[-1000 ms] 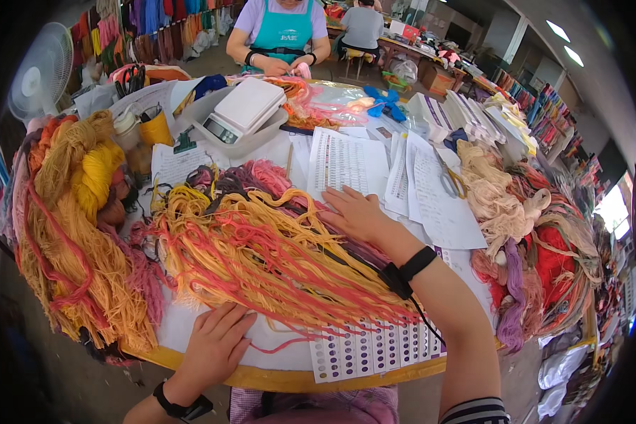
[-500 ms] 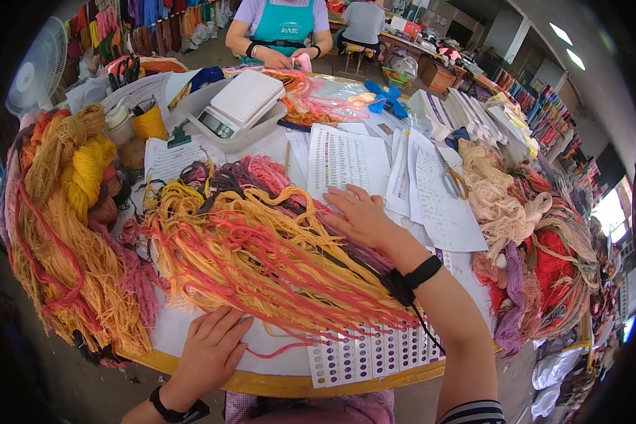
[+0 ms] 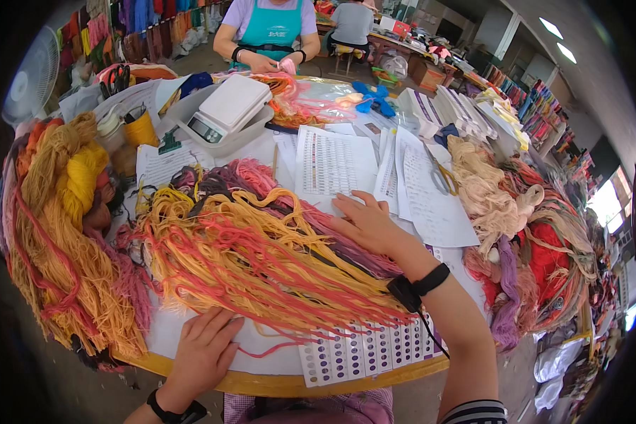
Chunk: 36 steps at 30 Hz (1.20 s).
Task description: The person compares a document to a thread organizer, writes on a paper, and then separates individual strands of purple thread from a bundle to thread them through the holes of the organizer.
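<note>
A long bundle of yellow-orange, coral and dark purple yarn [image 3: 261,258] lies across the table in front of me. My left hand [image 3: 208,346] lies flat at the table's near edge, its fingertips touching the bundle's near side. On the far side, my right hand [image 3: 367,225] rests with fingers stretched out, between the purple strands and a printed sheet with a table [image 3: 336,159]. Neither hand grips anything. Under the loose strand ends, a card with rows of purple colour dots [image 3: 364,357] shows partly.
Yarn heaps hang over the table's left [image 3: 71,233] and right [image 3: 544,247] sides. Beyond the bundle stand a white scale [image 3: 230,106] in a plastic tub [image 3: 258,121] and a yellow cup [image 3: 141,129]. Scissors [image 3: 444,178] lie on papers. A co-worker in a teal apron [image 3: 272,32] handles pink yarn opposite.
The view has shifted slightly, so most things sit a little further left in it. Both hands keep nearly the same pose, flat against the yarn bundle's edges.
</note>
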Motion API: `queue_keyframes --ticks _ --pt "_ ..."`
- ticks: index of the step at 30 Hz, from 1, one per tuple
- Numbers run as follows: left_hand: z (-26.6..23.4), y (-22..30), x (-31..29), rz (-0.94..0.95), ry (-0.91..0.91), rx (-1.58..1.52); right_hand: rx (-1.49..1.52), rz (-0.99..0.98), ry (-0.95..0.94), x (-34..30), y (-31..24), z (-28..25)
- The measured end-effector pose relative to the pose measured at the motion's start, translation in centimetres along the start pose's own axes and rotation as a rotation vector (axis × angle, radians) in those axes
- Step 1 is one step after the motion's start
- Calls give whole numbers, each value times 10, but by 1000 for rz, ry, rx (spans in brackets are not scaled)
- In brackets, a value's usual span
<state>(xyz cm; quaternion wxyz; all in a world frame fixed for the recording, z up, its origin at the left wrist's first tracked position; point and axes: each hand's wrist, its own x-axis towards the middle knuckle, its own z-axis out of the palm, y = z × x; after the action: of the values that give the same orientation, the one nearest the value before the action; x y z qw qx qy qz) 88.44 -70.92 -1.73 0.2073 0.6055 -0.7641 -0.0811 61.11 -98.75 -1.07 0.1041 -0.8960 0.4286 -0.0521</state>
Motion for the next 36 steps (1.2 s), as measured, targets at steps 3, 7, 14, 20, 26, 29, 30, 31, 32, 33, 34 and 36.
queue_keyframes --ticks 3,7,14,20,26,29,30,31,32,33,34,36 --pt "0 2 -3 -4 6 1 14 -24 32 -28 8 -4" --pt "3 4 3 22 -12 -22 14 -37 155 -95 24 -24" --pt "15 3 -9 -93 175 225 50 66 369 -191 80 -45" --pt "17 12 -3 -190 13 99 -109 574 982 -251 209 -56" --pt "19 -8 -8 46 115 206 -268 802 767 -277 228 -72" --pt "8 10 -5 160 251 105 351 605 1138 -313 202 -88" --pt "1 17 -4 195 379 169 339 624 1157 -335 193 -88" --pt "-5 21 -10 197 509 249 638 568 1137 -335 152 -98" --pt "-5 20 -14 196 510 255 930 504 1103 -341 112 -107" --pt "-3 18 -18 64 405 65 1031 481 988 -353 84 -111" --pt "-2 14 -25 -79 298 -118 1136 452 859 -363 57 -112" --pt "1 23 -21 -50 301 -376 1267 382 683 -358 -4 -107"
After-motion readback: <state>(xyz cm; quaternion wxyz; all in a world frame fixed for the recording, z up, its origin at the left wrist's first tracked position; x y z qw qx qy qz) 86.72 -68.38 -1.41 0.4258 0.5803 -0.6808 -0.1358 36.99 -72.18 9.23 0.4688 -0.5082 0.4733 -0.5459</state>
